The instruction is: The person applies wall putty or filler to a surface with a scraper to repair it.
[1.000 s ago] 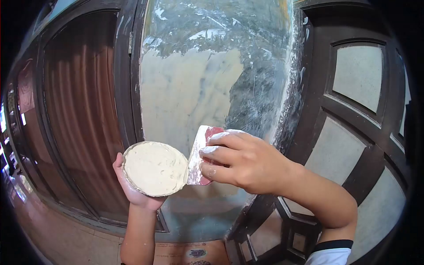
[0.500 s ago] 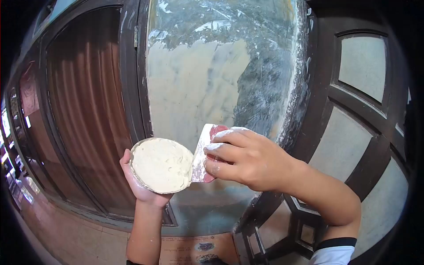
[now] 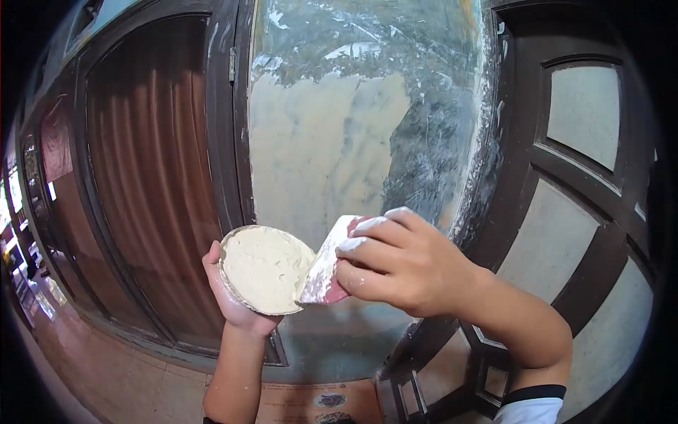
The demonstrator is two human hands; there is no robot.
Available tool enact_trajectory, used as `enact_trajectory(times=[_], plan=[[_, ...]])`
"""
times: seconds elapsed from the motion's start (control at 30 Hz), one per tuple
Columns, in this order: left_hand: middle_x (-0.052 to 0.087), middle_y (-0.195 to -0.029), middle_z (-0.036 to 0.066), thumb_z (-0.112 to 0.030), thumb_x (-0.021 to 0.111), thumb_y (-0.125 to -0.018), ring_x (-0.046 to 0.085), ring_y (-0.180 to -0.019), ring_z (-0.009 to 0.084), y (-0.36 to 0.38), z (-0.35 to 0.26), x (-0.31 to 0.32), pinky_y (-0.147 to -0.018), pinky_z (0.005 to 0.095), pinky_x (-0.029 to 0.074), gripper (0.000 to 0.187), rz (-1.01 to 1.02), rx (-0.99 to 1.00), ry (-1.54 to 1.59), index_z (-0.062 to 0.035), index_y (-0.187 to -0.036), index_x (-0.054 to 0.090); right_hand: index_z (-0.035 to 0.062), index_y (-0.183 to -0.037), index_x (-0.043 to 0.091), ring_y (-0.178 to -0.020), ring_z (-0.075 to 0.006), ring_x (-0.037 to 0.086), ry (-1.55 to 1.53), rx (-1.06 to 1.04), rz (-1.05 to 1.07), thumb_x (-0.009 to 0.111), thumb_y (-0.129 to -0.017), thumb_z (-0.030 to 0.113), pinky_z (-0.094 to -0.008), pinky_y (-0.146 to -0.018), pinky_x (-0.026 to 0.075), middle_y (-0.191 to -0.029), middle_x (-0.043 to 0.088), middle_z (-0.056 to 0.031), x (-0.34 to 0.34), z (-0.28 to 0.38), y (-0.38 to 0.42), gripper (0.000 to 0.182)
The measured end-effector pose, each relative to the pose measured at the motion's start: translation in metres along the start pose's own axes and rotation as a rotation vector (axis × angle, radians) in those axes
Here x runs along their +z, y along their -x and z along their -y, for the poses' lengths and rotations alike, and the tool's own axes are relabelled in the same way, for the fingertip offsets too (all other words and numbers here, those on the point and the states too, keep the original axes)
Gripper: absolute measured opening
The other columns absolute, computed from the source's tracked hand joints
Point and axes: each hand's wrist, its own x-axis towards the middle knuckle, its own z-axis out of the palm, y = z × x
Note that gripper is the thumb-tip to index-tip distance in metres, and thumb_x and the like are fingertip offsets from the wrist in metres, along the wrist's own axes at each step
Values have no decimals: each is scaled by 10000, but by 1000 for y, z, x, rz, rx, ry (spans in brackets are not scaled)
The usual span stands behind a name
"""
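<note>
My left hand point(image 3: 234, 300) holds a round, shallow bowl point(image 3: 229, 284) from below, its thumb at the left rim. Cream-coloured putty point(image 3: 267, 270) fills it almost to the edge. In my right hand point(image 3: 399, 265) is a reddish putty scraper point(image 3: 337, 286), its wide face smeared white. The scraper's edge meets the right side of the bowl and the putty there. White residue coats several right fingertips. Behind both hands stands a blue-grey wall panel point(image 3: 431, 141), partly covered by a pale putty layer point(image 3: 304, 148).
A dark-framed window with a brown curtain point(image 3: 159, 155) is on the left. To the right stands a dark panelled door point(image 3: 522, 141) with pale insets. Printed cardboard point(image 3: 296, 403) lies on the tiled floor point(image 3: 141, 374) below.
The scraper has tilted further and its edge has shifted onto the bowl's right rim. The whole view has shifted slightly, with the wall appearing further right.
</note>
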Motion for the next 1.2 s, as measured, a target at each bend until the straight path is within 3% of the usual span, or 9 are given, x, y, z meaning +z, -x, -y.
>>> enact_trajectory(times=[0.13,0.27,0.4,0.43,0.47,0.73,0.87,0.93,1.2], plan=[[702,-1270,154,-696,410,-970,685,-1125,360,3,1,5,-986,513,553,772,-40,19,-18,-42,-1299,655,133,-1026,624,-949,-197,622,94,56,-2,628,-878,191,-372,-759,425,-954,609,-5,-13,-10,-7,159],[606,-1405,221,-759,413,-932,594,-1223,524,7,4,11,-1063,681,459,852,29,-52,44,-70,-1402,585,118,-1026,618,-977,-246,612,157,208,-70,642,-847,60,-419,-859,394,-959,601,-52,-30,-28,-8,189],[599,-1417,206,-782,405,-888,566,-1256,553,9,4,11,-1111,726,401,889,8,-76,61,-94,-1428,569,12,-1062,590,-844,-270,648,92,375,-295,624,-809,-156,-333,-793,507,-943,621,-108,-52,-59,-6,306],[555,-1459,228,-793,402,-897,494,-1291,611,9,4,11,-1102,741,398,908,12,-56,61,-92,-1457,541,4,-1078,577,-856,-189,659,50,399,-384,652,-886,-90,-284,-801,514,-944,632,-98,-53,-67,-6,227],[511,-1502,250,-804,399,-905,422,-1326,669,9,4,12,-1093,756,395,928,17,-36,60,-89,-1485,513,10,-1098,586,-808,-311,720,-3,466,-441,723,-871,-9,-353,-726,569,-927,699,-169,-57,-75,-7,266],[473,-1534,258,-799,414,-895,382,-1309,717,9,-8,2,-1061,782,400,926,-73,153,24,-105,-1503,497,11,-1038,580,-809,-357,698,225,682,-299,912,-748,444,-412,-706,554,-881,688,-194,-39,-171,26,618],[529,-1500,237,-755,437,-928,498,-1304,585,9,-17,-10,-1092,746,395,884,125,223,-14,-66,-1475,531,30,-1085,578,-893,-443,683,337,804,-125,868,-726,592,-512,-851,497,-928,702,-215,20,-228,78,727],[570,-1462,227,-737,437,-945,564,-1268,515,8,-13,-1,-1095,726,408,856,11,320,-29,-55,-1448,555,24,-1109,573,-945,-456,681,319,948,-15,844,-716,651,-527,-916,465,-974,711,-233,40,-249,92,788],[625,-1408,159,-721,445,-957,622,-1218,423,-42,-1,3,-1093,635,459,796,98,411,-204,-75,-1396,601,21,-1060,588,-960,-393,645,199,893,-169,851,-699,665,-506,-939,433,-971,676,-193,72,-280,111,784]])
